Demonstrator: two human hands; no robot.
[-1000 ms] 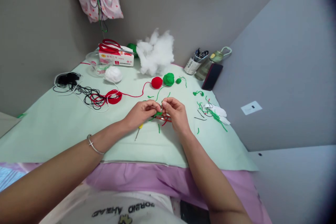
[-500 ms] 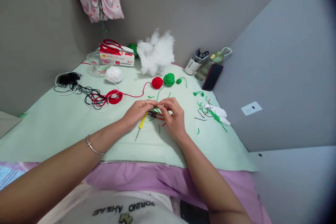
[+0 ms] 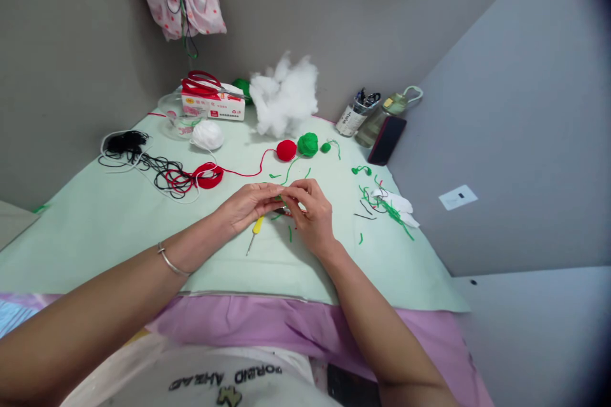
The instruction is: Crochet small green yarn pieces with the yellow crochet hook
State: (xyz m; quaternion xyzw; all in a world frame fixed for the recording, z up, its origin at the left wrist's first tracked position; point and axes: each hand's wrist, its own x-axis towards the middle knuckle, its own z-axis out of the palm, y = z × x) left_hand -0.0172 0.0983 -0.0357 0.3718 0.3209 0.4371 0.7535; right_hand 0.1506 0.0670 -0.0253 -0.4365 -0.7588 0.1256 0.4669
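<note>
My left hand (image 3: 249, 205) and my right hand (image 3: 314, 215) meet over the middle of the table, fingertips pinched together. A bit of green yarn (image 3: 288, 173) runs from the green ball of yarn (image 3: 308, 144) down to them; the small piece between the fingers is mostly hidden. Just below my left hand lies a crochet hook (image 3: 258, 226) with a yellow handle. Under the fingers, partly covered, is a small dark cutting tool with red on it (image 3: 285, 210). Short green scraps are scattered around it.
Behind the hands are a red yarn ball (image 3: 286, 151), white stuffing (image 3: 284, 95) and a white yarn ball (image 3: 207, 135). Tangled black yarn (image 3: 126, 142) lies left. Red scissors (image 3: 203, 84) rest on a box. A phone (image 3: 387, 141) leans at right, near yarn scraps (image 3: 391, 210).
My left hand has turned and its fingers have curled under, covering more of the cutting tool and the hook's handle. My right hand has shifted slightly left.
</note>
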